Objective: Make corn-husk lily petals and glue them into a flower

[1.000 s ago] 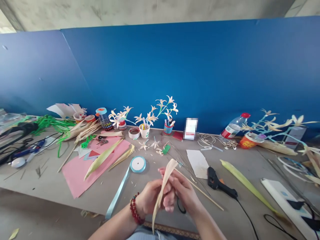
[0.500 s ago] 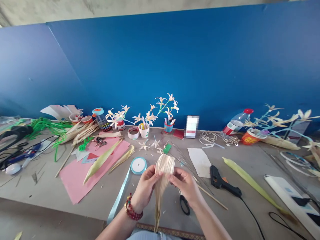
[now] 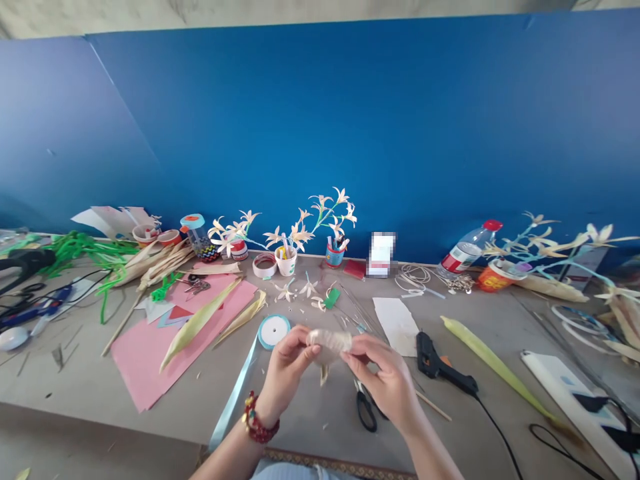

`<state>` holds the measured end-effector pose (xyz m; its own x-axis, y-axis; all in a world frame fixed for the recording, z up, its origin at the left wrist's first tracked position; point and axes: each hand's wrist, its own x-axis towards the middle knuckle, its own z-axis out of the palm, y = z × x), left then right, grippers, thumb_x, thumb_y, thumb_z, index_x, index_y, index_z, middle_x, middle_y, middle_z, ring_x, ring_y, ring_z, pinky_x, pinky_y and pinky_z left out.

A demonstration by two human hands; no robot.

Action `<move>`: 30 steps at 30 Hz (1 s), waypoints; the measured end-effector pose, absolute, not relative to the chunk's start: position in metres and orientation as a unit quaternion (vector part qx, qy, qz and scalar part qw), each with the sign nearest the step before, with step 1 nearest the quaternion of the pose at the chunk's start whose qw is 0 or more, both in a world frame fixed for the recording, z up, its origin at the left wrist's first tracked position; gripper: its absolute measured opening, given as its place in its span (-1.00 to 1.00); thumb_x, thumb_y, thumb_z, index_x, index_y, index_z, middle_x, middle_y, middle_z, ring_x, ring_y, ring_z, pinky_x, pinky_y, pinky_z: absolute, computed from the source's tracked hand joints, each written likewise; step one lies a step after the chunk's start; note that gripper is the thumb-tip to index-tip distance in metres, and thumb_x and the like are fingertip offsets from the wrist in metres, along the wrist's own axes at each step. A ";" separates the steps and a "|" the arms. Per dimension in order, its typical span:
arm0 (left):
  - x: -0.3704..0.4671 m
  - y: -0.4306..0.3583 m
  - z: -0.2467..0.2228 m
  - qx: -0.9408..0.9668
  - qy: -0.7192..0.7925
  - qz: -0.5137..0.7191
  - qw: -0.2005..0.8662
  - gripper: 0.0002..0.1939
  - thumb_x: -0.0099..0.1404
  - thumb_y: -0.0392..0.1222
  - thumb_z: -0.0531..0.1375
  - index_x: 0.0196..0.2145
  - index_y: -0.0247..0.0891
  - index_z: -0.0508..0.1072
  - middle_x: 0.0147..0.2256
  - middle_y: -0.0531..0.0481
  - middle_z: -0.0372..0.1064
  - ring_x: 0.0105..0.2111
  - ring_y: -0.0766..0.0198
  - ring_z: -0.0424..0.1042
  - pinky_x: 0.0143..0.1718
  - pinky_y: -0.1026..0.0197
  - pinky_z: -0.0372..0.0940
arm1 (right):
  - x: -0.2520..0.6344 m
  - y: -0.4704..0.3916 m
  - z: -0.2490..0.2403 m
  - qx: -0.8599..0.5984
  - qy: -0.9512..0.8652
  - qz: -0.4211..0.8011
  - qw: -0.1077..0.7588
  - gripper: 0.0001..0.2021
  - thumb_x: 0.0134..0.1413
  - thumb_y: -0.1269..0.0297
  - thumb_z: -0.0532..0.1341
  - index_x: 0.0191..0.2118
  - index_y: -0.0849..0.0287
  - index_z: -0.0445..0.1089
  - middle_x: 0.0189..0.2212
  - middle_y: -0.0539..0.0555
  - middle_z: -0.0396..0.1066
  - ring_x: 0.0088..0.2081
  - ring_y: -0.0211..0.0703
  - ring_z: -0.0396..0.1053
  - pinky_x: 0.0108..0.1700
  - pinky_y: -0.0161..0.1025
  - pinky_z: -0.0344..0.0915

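Husk, pale, dry and strip-shaped (image 3: 330,340), now swings crosswise, its broad end foreshortened and blurred, so its ridges read less plainly here than its curved edge. And both hands are on it! The left hand (image 3: 283,367) has thumb and fingers closed in a pinch on one side; the right hand (image 3: 385,377) pinches the other, its fingers nearly together. Part of the strip hangs between them, half lost in the blur.

Taking the husk as the dial's centre and the blue wall (image 3: 320,133) as 12, a white-and-turquoise ribbon roll (image 3: 274,331) sits at 9, near the left fingers. Black-handled scissors (image 3: 367,411) lie at 5, close under the right wrist, with a thin wooden stick (image 3: 433,405) at 4 and a black glue gun (image 3: 445,367) at 3, farther out. The grey surface (image 3: 300,423) offers some room towards 7, bounded by the ribbon's loose tail; its near edge runs past at 6, beside patterned trim (image 3: 340,467).
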<state>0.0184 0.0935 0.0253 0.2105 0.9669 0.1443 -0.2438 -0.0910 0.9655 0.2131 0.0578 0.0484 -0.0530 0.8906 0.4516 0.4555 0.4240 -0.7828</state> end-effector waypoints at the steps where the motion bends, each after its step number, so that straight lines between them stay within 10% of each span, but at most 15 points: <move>1: 0.015 0.093 0.028 0.570 0.336 0.525 0.535 -0.83 0.26 -0.08 0.31 -0.39 -0.22 0.55 -0.27 -0.05 0.39 -0.19 0.16 0.35 -0.09 0.15 0.24 | 0.216 0.055 0.052 -0.472 -0.720 0.152 0.485 -0.84 0.26 0.34 0.19 -0.30 0.12 0.53 -0.40 0.09 0.49 -0.42 -0.18 0.46 -0.38 -0.31 0.40; 4: 0.011 0.091 0.036 0.554 0.313 0.545 0.546 -0.80 0.30 -0.05 0.25 -0.21 -0.18 0.57 -0.04 -0.15 0.36 0.02 0.02 0.30 0.05 0.04 0.21 | 0.224 0.048 0.058 -0.438 -0.764 -0.028 0.473 -0.73 0.22 0.48 0.16 -0.11 0.04 0.54 -0.31 0.12 0.57 -0.31 -0.13 0.56 -0.30 -0.29 0.46; 9: 0.021 0.084 0.045 0.395 0.208 0.379 0.810 -0.48 0.32 0.23 0.11 -0.05 -0.27 0.48 -0.14 -0.22 0.43 -0.18 0.06 0.43 -0.19 0.08 0.32 | 0.224 0.042 0.055 -0.420 -0.798 -0.138 0.409 -0.69 0.24 0.48 0.15 -0.08 -0.02 0.54 -0.29 0.10 0.63 -0.32 -0.11 0.59 -0.28 -0.27 0.49; 14: 0.030 0.084 0.058 0.470 0.278 0.366 0.753 -0.79 0.14 -0.19 0.35 -0.25 -0.29 0.53 -0.34 -0.03 0.45 -0.33 0.25 0.37 -0.25 0.26 0.23 | 0.223 0.039 0.055 -0.404 -0.820 -0.108 0.390 -0.72 0.26 0.50 0.12 -0.13 0.05 0.53 -0.22 0.13 0.60 -0.27 -0.10 0.57 -0.25 -0.24 0.48; 30: 0.040 0.080 0.044 0.446 0.263 0.399 0.757 -0.87 0.28 -0.18 0.26 -0.23 -0.25 0.47 -0.30 0.02 0.43 -0.31 0.31 0.36 -0.23 0.30 0.25 | 0.216 0.041 0.047 -0.469 -0.548 0.440 0.534 -0.83 0.15 0.22 0.30 -0.16 0.12 0.41 -0.33 0.09 0.51 -0.32 -0.13 0.49 -0.28 -0.28 0.44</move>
